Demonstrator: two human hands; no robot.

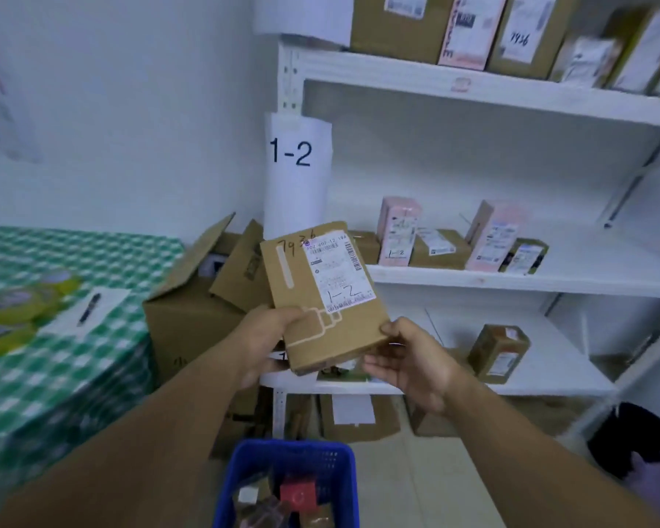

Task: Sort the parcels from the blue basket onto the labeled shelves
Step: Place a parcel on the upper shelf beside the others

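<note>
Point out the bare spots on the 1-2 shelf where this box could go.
On the 1-2 shelf, the right end is bare, from the small brown box to the frame, and so is the front strip before the parcel row. The row itself is crowded, as is the top shelf.

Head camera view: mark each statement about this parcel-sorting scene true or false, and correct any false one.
1. The brown parcel held by the left hand and right hand bears a handwritten "1-2". True.
2. The paper sign reads "2-1". False: it reads "1-2".
3. The blue basket is empty. False: it holds several items.
4. A pen lies on a sheet of paper on the checked table. True.
</note>
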